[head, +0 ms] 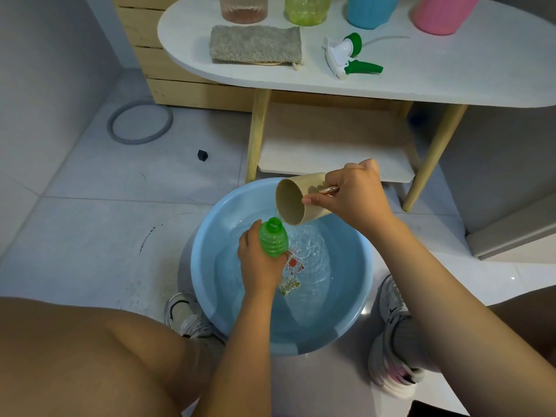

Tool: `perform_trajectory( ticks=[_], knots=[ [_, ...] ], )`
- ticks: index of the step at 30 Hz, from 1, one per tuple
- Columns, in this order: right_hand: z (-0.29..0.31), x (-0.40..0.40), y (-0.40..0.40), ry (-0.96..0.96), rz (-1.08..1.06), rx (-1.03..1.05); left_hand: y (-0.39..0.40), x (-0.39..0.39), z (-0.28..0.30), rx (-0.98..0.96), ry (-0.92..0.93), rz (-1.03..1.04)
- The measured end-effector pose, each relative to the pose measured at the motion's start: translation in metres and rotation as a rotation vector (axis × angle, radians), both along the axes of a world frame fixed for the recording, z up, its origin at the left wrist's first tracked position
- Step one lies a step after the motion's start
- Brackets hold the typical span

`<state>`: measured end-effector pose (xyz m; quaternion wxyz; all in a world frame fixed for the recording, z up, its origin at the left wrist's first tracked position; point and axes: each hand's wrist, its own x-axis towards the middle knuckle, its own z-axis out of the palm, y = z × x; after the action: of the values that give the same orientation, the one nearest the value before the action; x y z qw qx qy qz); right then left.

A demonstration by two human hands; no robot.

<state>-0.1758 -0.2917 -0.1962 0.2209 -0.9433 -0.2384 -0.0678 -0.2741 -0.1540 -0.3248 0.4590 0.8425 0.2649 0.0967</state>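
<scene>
Green bottle in the left hand's grip hangs over the basin for spills. Right hand grips the pouring cup.

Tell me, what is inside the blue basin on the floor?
Rippling water, with red and yellowish marks showing through. The left hand holds a green bottle and the right hand tips a beige cup over the basin; the bottom beneath them is covered.
</scene>
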Motion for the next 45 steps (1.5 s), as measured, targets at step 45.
perform_trajectory(
  ticks=[45],
  knots=[
    [0.005,-0.01,0.013,-0.345,0.145,0.015,-0.004,0.001,0.01,0.017,0.065,-0.027]
  ],
)
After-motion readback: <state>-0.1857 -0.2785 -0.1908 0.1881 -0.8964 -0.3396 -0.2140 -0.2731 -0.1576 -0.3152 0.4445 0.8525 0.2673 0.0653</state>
